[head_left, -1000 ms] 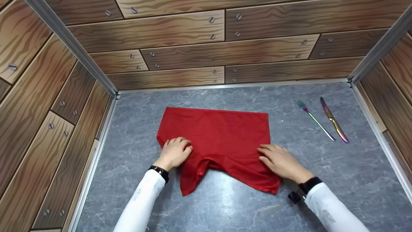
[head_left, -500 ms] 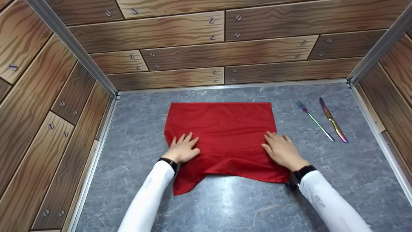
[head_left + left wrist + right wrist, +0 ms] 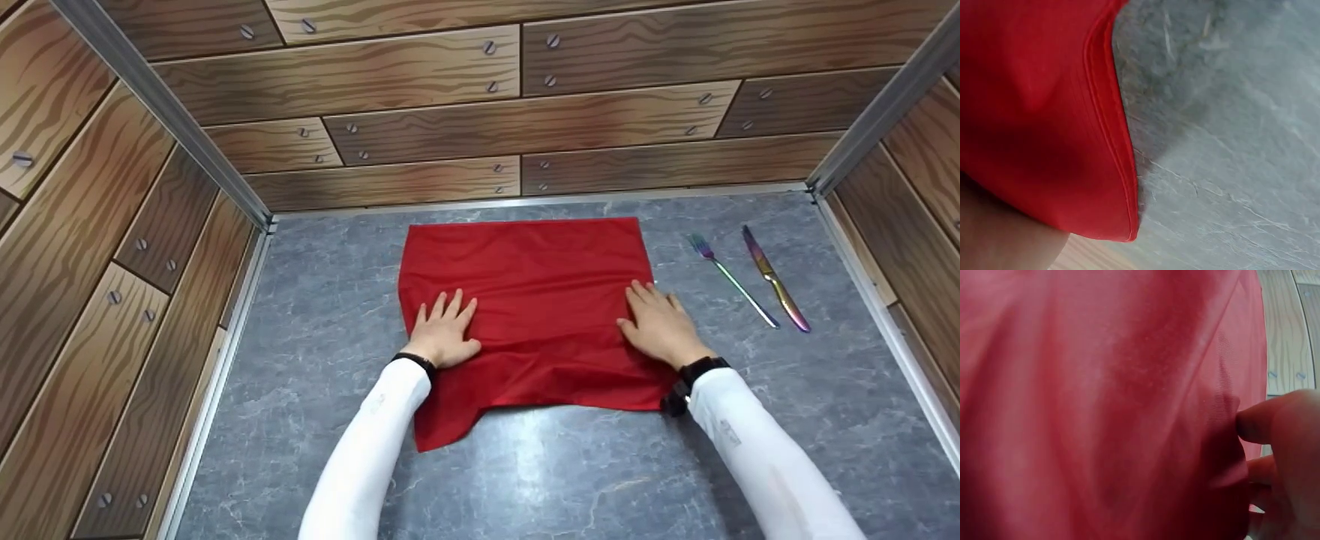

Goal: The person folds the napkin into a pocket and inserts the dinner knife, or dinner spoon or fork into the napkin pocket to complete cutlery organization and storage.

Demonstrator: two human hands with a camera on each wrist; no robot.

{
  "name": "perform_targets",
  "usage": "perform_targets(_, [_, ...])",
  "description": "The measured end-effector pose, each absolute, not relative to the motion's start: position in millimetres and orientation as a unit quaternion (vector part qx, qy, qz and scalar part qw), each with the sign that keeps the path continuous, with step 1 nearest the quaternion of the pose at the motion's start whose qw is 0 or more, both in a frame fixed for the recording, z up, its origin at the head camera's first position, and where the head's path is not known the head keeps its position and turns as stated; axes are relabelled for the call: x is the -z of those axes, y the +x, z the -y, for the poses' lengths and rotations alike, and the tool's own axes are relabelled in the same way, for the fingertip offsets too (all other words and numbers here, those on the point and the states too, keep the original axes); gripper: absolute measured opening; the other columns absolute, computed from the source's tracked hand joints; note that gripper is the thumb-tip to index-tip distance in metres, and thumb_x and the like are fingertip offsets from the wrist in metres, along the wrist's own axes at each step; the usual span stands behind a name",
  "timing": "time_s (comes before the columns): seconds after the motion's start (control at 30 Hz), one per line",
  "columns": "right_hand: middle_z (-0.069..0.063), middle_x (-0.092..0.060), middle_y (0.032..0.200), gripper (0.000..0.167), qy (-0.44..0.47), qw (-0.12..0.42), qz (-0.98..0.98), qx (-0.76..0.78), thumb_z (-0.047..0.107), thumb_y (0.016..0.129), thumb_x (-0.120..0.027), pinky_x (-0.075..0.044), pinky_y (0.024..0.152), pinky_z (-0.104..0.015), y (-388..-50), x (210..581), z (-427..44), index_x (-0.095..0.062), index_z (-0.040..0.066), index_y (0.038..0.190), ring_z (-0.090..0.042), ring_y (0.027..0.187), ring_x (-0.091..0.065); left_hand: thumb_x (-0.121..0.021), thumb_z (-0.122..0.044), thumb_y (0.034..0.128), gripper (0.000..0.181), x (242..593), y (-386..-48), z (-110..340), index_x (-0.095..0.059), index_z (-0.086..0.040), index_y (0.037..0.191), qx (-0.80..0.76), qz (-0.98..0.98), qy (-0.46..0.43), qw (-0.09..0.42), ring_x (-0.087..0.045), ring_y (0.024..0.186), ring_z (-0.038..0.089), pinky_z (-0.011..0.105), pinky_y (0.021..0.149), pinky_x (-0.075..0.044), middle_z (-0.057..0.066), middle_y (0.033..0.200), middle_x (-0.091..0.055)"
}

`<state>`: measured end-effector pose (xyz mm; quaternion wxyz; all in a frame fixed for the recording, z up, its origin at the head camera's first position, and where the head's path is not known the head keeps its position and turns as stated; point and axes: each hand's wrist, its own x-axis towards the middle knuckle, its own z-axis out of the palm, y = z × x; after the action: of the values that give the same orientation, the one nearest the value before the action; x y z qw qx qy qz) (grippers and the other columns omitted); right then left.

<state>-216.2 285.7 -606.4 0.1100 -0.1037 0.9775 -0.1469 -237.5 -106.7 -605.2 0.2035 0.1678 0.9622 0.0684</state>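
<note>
A red cloth napkin (image 3: pixel 540 300) lies spread on the grey marbled table, its far edge straight and its near part rumpled. My left hand (image 3: pixel 442 334) rests on its left side with the fingers spread. On the right side of the cloth my right hand (image 3: pixel 660 326) presses down, fingers straight and pointing away. A hemmed corner of the napkin (image 3: pixel 1112 169) shows close up in the left wrist view, next to a bit of the left hand (image 3: pixel 1005 236). Folds fill the right wrist view, with the right hand's fingers (image 3: pixel 1261 422) at the cloth's edge.
Right of the napkin lie a rainbow-coloured fork (image 3: pixel 735 281) and a matching table knife (image 3: pixel 776 277), side by side. Wood-patterned panels (image 3: pixel 420 127) wall in the table at the back and both sides, with metal strips along their bases.
Both hands have slid away from the person and slightly right, taking the napkin along. Its far edge lies nearer the back wall, its near part is flatter, and the left fingers are more spread.
</note>
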Motion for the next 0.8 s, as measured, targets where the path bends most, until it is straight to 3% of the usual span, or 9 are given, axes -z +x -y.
perform_targets(0.57, [-0.028,-0.016,0.165,0.079,-0.085,0.122,-0.974,0.173,0.035,0.099,-0.056,-0.003,0.121,-0.064,-234,610,-294,-0.024,-0.007,0.158,-0.047,0.153,-0.005,-0.053,-0.052,0.0913,0.089,615,-250,99,-0.013,-0.025,0.166,-0.067,-0.966,0.178,0.175,0.002,0.157,0.031,0.059,0.123,0.001,0.006,0.172,-0.003])
perform_targets(0.8, [-0.032,-0.017,0.164,0.073,-0.073,0.047,-0.971,0.224,0.036,0.104,-0.055,-0.012,0.116,-0.071,-212,605,-301,-0.026,-0.003,0.159,-0.056,0.149,-0.009,-0.052,-0.055,0.0969,0.083,606,-226,102,-0.019,-0.021,0.166,-0.087,-0.966,0.206,0.128,-0.007,0.157,0.033,0.059,0.123,0.000,0.010,0.171,-0.013])
